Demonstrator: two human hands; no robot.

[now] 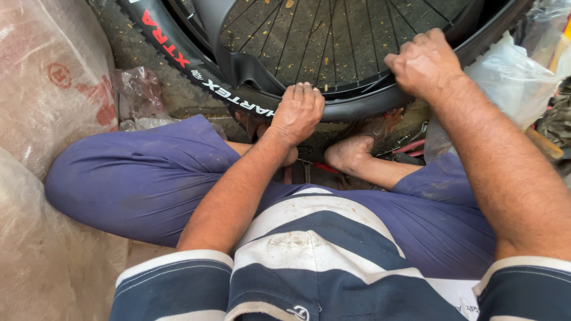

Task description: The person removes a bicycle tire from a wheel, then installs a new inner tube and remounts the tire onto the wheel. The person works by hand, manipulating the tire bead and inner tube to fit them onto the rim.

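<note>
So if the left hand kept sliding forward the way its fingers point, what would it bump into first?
The left hand already presses on the black rubber bicycle tyre. Going straight on, its fingers would probably meet the dark wheel rim and thin metal spokes just past it, though depth is hard to judge.

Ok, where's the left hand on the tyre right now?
In the head view, the left hand presses the black tyre bottom centre, above the feet, left of the right hand.

Clear plastic-wrapped bundle (53, 89) left; white bag (511, 77) right.
</note>
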